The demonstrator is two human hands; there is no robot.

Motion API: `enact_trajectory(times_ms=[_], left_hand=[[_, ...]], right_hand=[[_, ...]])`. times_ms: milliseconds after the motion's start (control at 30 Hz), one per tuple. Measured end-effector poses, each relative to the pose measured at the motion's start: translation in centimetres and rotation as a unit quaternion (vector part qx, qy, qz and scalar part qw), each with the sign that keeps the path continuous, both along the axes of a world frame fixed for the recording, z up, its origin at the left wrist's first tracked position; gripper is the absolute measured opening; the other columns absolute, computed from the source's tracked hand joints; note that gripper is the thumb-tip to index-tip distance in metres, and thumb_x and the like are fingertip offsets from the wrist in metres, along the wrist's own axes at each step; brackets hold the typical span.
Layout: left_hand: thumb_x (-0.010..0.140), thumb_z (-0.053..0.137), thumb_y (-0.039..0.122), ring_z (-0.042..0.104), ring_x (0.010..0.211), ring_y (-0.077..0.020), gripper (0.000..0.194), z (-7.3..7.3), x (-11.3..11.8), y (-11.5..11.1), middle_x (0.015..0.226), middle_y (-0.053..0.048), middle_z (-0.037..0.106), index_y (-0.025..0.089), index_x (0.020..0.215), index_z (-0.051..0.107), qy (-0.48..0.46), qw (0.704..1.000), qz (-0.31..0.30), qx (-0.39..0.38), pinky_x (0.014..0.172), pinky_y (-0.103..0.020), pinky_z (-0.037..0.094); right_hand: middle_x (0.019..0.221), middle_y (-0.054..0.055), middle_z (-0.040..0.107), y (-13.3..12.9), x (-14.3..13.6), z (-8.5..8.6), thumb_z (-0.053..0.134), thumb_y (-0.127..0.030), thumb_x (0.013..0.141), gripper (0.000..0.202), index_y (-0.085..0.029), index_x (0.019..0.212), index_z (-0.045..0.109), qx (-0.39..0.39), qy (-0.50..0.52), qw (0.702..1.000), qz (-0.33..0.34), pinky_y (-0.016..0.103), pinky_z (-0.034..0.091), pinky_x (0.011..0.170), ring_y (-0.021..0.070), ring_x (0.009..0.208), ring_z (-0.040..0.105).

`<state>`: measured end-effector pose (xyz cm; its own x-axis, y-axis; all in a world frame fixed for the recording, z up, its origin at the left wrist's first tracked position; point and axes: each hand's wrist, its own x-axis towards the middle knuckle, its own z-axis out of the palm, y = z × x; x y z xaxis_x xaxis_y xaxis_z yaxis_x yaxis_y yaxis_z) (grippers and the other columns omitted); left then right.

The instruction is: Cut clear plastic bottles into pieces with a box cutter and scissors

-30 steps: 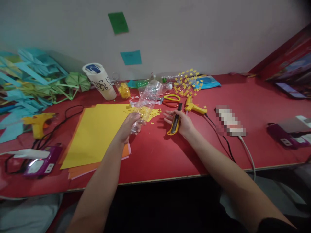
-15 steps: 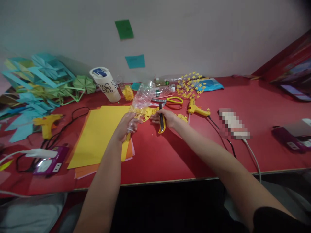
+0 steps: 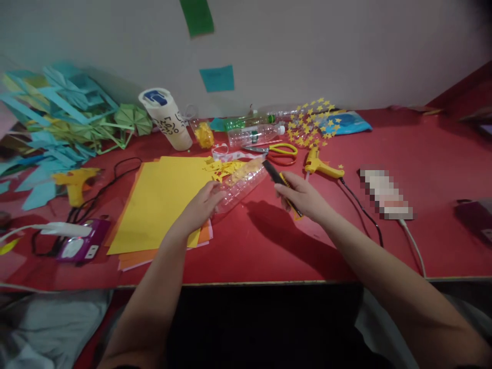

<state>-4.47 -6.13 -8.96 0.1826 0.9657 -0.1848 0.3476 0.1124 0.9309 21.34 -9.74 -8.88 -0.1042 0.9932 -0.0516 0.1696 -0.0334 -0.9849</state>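
Left hand [image 3: 203, 205] holds a clear bottle [image 3: 243, 185] behind the tabletop's [image 3: 249, 253] front edge; right hand [image 3: 302, 197] grips a cutter [image 3: 273, 172]; any cut should run away from me.

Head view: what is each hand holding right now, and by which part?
The left hand holds a clear ribbed plastic bottle by its near end. The right hand holds a long yellow-and-black utility knife around its middle, dark end jutting forward.
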Motion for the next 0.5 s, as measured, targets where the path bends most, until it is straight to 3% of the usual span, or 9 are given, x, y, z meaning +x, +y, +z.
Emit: enact_trajectory(times_ms=[100,233,333,500], left_hand=[[0.08,0.064,0.047,0.058,0.074,-0.0193,0.029,-0.5,-0.2,-1.1,0.089,-0.004,0.064,0.025,0.099,0.065,0.062,0.997,0.011,0.053,0.064,-0.029,0.045],[0.082,0.061,0.051,0.06,0.089,-0.0266,0.039,-1.0,-0.6,-1.7,0.093,-0.005,0.066,0.027,0.113,0.064,0.142,0.987,0.007,0.075,0.086,-0.04,0.047],[0.085,0.059,0.051,0.06,0.098,-0.0304,0.043,-1.3,-0.8,-1.7,0.101,-0.008,0.067,0.027,0.12,0.062,0.155,0.983,-0.019,0.099,0.097,-0.047,0.043],[0.087,0.055,0.049,0.057,0.107,-0.0322,0.037,-1.6,-0.7,-1.5,0.104,-0.01,0.065,0.025,0.114,0.065,0.171,0.974,-0.043,0.142,0.105,-0.05,0.039]], right_hand=[[0.055,-0.006,0.052,-1.2,-1.3,0.6,0.049,-0.034,0.089,0.013,-0.025,0.081,0.046,0.008,-0.175,0.981,0.088,0.026,0.037,0.049,0.0137,0.046,0.052],[0.063,0.001,0.056,-1.8,-3.0,1.2,0.044,-0.03,0.092,0.012,-0.023,0.087,0.052,0.018,-0.373,0.923,0.09,0.03,0.032,0.055,0.0183,0.054,0.052],[0.066,0.005,0.059,-1.8,-3.5,1.3,0.043,-0.03,0.094,0.016,-0.021,0.093,0.057,0.02,-0.427,0.899,0.091,0.03,0.029,0.054,0.0187,0.053,0.05],[0.069,0.007,0.063,-1.9,-3.5,1.1,0.043,-0.027,0.095,0.017,-0.02,0.093,0.058,0.053,-0.444,0.89,0.096,0.03,0.027,0.053,0.018,0.053,0.052]])
